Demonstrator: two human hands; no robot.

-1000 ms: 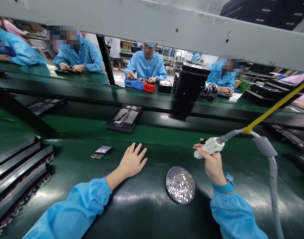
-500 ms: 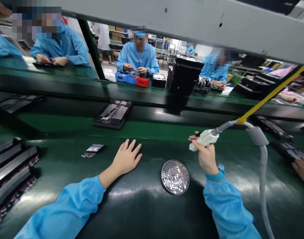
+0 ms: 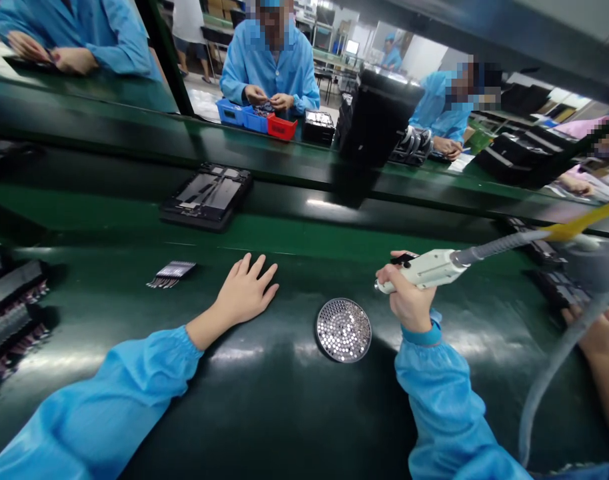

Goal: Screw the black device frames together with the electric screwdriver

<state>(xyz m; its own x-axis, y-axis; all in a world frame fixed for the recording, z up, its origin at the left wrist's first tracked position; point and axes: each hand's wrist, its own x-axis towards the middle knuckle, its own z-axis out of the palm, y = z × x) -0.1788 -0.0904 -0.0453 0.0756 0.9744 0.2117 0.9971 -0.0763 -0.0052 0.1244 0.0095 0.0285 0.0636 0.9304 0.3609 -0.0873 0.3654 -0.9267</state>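
My left hand [image 3: 247,288] lies palm down on the dark green bench [image 3: 284,413], fingers spread and holding nothing. To its left is a small flat part with several thin leads [image 3: 171,273]. My right hand [image 3: 409,303] is wrapped round a white electric screwdriver [image 3: 437,267], which is tilted nearly level with its tip pointing left. Between my hands sits a round perforated tray [image 3: 321,321] with shiny bits in its holes, apart from both hands. Beyond my left hand lies an opened tablet-like device [image 3: 207,197], its inside facing up.
A grey cable [image 3: 549,373] hangs from the screwdriver at right, near another person's hand [image 3: 602,340]. Stacked dark parts [image 3: 14,300] lie at left. Across the raised ledge are a red bin [image 3: 282,127], a tall black stack [image 3: 379,117] and several people in blue.
The view has tilted down and shifted slightly. The screwdriver has swung to a flatter angle in my right hand, and its cable has shifted right. My left hand stays flat on the bench.
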